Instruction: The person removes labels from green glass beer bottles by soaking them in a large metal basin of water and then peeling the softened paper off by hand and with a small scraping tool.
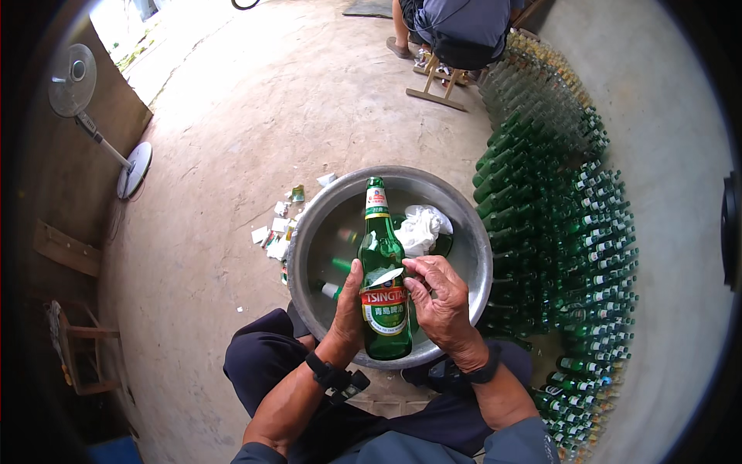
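My left hand (348,316) holds a green glass Tsingtao beer bottle (385,255) from its left side, neck pointing away from me. My right hand (443,301) pinches the upper right edge of the bottle's front label (385,307), whose top part is peeled back and shows its white underside. The neck label is still on. Beneath the bottle stands a wide metal basin (484,255) of cloudy water, with more green bottles (331,290) lying in it. A crumpled white cloth (420,229) rests in the basin, right of the bottle's neck.
Rows of green bottles (516,209) are stacked on the right along the wall. Torn labels (278,232) litter the floor left of the basin. A standing fan (136,168) is at the far left, a wooden stool (93,333) below it. Another person (464,29) sits at the top.
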`<action>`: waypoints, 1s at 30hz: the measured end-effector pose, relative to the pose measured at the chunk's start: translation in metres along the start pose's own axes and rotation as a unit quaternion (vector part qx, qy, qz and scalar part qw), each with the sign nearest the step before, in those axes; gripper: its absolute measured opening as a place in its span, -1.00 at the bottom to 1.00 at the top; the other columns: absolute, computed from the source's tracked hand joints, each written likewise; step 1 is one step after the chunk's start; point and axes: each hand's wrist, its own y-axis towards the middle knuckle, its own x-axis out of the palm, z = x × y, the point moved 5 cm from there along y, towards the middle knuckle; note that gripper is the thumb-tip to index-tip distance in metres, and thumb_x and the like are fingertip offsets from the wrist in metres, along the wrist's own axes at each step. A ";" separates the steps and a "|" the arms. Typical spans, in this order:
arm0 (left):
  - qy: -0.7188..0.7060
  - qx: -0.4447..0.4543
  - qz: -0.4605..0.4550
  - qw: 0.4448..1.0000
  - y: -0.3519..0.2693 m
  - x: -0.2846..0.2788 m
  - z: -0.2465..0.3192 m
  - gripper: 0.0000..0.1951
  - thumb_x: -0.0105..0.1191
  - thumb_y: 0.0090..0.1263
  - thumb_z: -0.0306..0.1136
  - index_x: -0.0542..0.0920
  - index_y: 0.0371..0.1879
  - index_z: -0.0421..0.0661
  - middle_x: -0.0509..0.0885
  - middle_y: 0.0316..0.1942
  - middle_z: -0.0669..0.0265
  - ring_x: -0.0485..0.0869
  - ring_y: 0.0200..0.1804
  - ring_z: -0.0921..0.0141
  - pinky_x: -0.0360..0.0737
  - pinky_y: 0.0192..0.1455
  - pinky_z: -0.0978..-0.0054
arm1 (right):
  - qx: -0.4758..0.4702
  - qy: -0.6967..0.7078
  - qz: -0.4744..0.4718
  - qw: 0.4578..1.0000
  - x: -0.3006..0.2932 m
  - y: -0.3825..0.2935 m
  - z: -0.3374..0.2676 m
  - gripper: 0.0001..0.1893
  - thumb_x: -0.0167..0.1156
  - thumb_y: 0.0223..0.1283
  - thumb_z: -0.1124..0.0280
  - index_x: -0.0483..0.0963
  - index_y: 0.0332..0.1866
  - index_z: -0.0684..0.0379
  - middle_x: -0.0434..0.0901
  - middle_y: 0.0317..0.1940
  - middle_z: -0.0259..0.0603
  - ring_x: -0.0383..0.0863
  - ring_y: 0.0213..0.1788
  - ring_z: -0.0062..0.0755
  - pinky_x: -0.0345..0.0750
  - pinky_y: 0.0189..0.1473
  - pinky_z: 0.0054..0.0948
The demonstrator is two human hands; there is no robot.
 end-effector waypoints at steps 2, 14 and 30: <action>0.021 -0.004 0.012 1.000 0.001 0.001 -0.002 -0.33 -0.15 0.59 0.29 0.51 0.29 -0.10 0.70 0.06 0.22 0.73 0.00 0.34 0.71 0.07 0.31 | 0.000 -0.009 0.012 1.000 0.001 -0.004 0.003 -0.72 0.34 0.18 0.69 0.62 0.01 0.32 0.66 -0.14 -0.01 0.72 -0.23 -0.24 0.66 -0.17 -0.35; 0.016 0.011 0.013 1.000 0.002 0.003 0.000 -0.33 -0.14 0.58 0.29 0.53 0.26 -0.11 0.71 0.00 0.23 0.74 -0.08 0.37 0.74 -0.02 0.35 | 0.138 0.094 0.031 0.985 0.001 -0.007 0.017 -0.89 0.29 0.36 0.61 0.62 -0.08 0.35 0.64 -0.18 -0.25 0.64 -0.19 -0.60 0.61 -0.12 -0.58; 0.040 -0.015 0.016 0.999 0.001 -0.002 -0.004 -0.33 -0.10 0.54 0.32 0.55 0.21 -0.10 0.71 -0.06 0.26 0.73 -0.13 0.40 0.73 -0.06 0.35 | 0.137 0.076 -0.003 0.988 0.005 -0.009 0.023 -0.93 0.32 0.32 0.59 0.56 -0.27 0.29 0.60 -0.41 -0.34 0.56 -0.42 -0.67 0.52 -0.34 -0.58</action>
